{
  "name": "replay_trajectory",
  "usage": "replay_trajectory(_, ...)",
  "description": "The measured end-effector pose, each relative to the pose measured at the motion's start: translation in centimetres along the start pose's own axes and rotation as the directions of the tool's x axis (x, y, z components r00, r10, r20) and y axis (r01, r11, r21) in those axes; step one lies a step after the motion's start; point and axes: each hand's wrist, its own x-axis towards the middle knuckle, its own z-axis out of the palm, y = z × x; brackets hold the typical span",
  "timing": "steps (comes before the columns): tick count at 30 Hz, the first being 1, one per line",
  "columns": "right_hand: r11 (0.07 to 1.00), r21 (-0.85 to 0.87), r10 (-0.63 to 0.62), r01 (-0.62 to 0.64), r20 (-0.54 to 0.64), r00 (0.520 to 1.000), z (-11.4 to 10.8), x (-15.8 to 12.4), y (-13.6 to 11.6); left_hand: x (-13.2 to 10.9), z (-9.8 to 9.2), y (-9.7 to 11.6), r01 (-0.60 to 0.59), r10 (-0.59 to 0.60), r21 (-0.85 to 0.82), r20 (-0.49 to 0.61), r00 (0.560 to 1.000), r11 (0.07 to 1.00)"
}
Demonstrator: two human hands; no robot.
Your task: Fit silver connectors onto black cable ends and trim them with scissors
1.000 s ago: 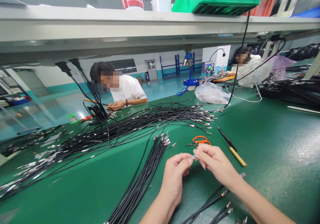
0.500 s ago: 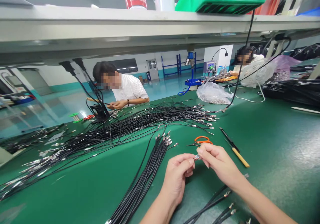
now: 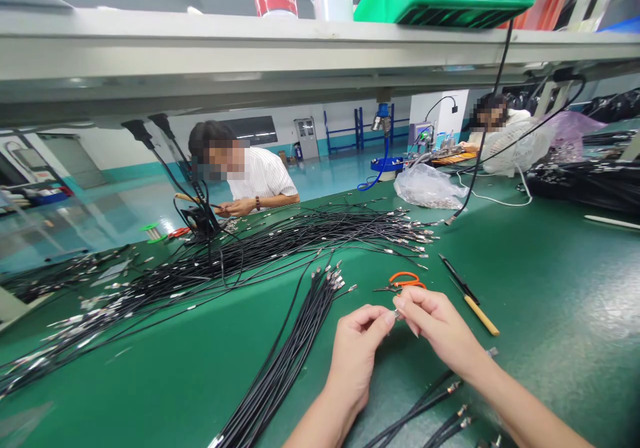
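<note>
Small metal connector (image 3: 397, 314): located at the meeting point of the two hands, mostly covered by fingertips. Left hand (image 3: 357, 348): thumb and index brought together, pinching its left end. Right hand (image 3: 433, 321): thumb and index likewise clamped on the other end. Whether a cable runs from the piece cannot be told; the fingers hide it.

Step in hand, as judged: fine two-handed fingertip work on this one piece, held off the table. Next move, as judged, calls for a steady left pinch and small, controlled motion from the right, the piece being easy to drop.

Surroundings, outward from the grip. Nearer the body, below the right wrist: thick black cables (image 3: 427, 406) with metal ends. Just beyond the fingertips: orange-handled scissors (image 3: 406, 275). To the right: yellow-handled tool (image 3: 483, 315), black slim tool (image 3: 459, 279) alongside. To the left: cable bundle (image 3: 285, 361), metal ends pointing away. Farther past the grip: long cable pile (image 3: 280, 238), then translucent bag (image 3: 427, 187). Beyond the pile: co-worker in a striped shirt (image 3: 270, 171).
</note>
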Motion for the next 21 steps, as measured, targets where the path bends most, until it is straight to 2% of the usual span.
replay_trajectory(7, 1.000, 0.024, 0.014, -0.014, -0.008, 1.000, 0.10, 0.16, -0.18, 0.16, -0.19, -0.15, 0.001, 0.002, -0.048, 0.053, 0.999, 0.999)
replay_trajectory(21, 1.000, -0.007, 0.011, -0.012, -0.010, 1.000, -0.04, 0.32, 0.01, 0.31, -0.37, -0.69, 0.042, -0.033, -0.113, 0.085, 0.996, 0.993)
